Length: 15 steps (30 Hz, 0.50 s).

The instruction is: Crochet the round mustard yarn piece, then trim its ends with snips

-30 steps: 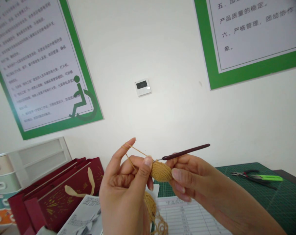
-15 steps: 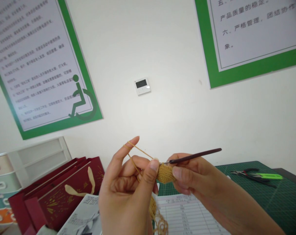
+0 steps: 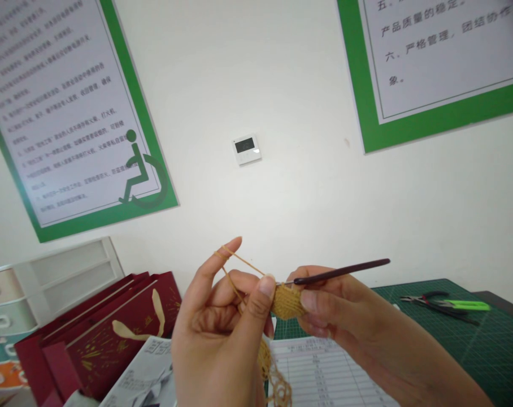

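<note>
A small tan crocheted piece [image 3: 287, 301] is pinched between both hands. My left hand [image 3: 226, 316] grips its left edge with the thumb, while the raised index finger carries a tan yarn strand [image 3: 244, 259] looped round it. My right hand [image 3: 337, 305] holds the piece's right side and a crochet hook [image 3: 341, 272] with a dark handle pointing up to the right. The hook's metal shaft meets the top edge of the piece by my left thumb; its tip is hidden. Loose tan yarn [image 3: 281, 390] hangs beneath my left hand.
Printed sheets [image 3: 324, 373] lie below the hands on a green cutting mat [image 3: 489, 345]. Pliers [image 3: 434, 302] with a bright green handle rest at right. Dark red gift bags [image 3: 108, 345] and a drawer unit [image 3: 4, 308] stand left. Posters hang on the wall.
The hook has shifted slightly to the right, and my right fingers have moved a little with it. My left hand is almost unchanged.
</note>
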Each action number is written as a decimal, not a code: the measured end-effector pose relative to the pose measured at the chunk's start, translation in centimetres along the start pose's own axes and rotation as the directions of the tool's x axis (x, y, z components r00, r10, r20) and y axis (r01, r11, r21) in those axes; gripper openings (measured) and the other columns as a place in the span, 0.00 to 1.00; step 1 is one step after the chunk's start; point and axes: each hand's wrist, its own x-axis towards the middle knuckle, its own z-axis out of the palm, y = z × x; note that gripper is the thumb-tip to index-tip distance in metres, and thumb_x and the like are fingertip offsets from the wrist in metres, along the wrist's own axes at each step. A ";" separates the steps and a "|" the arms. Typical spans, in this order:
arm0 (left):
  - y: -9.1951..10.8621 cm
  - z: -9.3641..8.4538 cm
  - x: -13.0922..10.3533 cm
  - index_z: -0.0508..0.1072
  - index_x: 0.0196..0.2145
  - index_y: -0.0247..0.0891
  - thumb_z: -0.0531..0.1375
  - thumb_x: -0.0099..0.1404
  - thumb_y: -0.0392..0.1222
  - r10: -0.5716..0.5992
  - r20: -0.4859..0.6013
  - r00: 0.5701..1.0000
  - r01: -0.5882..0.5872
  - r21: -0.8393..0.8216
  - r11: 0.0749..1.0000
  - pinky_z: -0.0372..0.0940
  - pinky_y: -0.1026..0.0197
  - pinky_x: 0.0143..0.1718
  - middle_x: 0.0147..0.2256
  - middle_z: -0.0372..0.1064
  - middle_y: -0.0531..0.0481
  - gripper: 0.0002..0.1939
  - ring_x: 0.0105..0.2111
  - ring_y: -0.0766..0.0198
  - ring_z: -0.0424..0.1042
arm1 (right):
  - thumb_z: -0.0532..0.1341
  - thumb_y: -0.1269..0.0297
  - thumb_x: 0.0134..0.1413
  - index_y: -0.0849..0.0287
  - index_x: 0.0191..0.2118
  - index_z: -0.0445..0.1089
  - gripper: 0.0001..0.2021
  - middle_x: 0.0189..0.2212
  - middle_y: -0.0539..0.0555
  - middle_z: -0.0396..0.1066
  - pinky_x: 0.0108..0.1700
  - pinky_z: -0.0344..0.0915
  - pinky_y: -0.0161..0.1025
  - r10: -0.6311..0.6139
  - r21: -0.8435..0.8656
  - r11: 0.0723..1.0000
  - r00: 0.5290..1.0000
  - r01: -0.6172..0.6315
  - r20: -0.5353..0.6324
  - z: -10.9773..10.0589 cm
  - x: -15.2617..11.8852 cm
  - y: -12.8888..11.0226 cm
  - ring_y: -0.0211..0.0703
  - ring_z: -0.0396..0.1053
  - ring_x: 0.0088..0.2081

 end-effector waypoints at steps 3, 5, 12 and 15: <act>0.0 -0.1 -0.1 0.78 0.51 0.44 0.72 0.55 0.32 0.008 0.002 1.000 -0.008 0.003 1.000 0.61 0.75 0.22 0.22 0.72 0.56 0.26 0.20 0.73 0.64 | 0.73 0.55 0.49 0.60 0.35 0.75 0.14 0.24 0.45 0.61 0.30 0.48 0.34 0.004 0.029 1.000 1.000 -0.005 0.017 0.0 -0.1 -0.1 0.31 0.50 0.26; 0.0 -0.2 -0.2 0.78 0.51 0.44 0.72 0.55 0.32 0.007 -0.001 1.000 -0.007 0.008 1.000 0.61 0.75 0.22 0.22 0.72 0.56 0.26 0.20 0.73 0.64 | 0.72 0.56 0.50 0.60 0.34 0.75 0.13 0.25 0.46 0.62 0.30 0.47 0.34 -0.004 0.038 0.999 1.000 0.002 0.030 0.1 -0.1 -0.1 0.32 0.49 0.26; -0.4 0.4 0.1 0.77 0.51 0.44 0.71 0.58 0.33 0.052 -0.052 0.997 -0.048 0.068 0.997 0.65 0.75 0.25 0.23 0.72 0.56 0.23 0.22 0.72 0.67 | 0.70 0.54 0.53 0.59 0.30 0.72 0.14 0.23 0.45 0.60 0.30 0.48 0.36 -0.050 -0.036 0.998 0.998 0.049 -0.029 0.5 0.5 0.8 0.33 0.51 0.26; -0.6 0.7 0.3 0.78 0.50 0.44 0.70 0.58 0.31 0.084 -0.061 0.995 -0.081 0.055 0.995 0.65 0.76 0.26 0.23 0.72 0.57 0.22 0.22 0.73 0.67 | 0.68 0.52 0.54 0.58 0.27 0.69 0.16 0.21 0.45 0.58 0.32 0.48 0.37 -0.048 -0.079 0.996 0.997 0.043 -0.067 0.8 0.5 1.3 0.35 0.52 0.26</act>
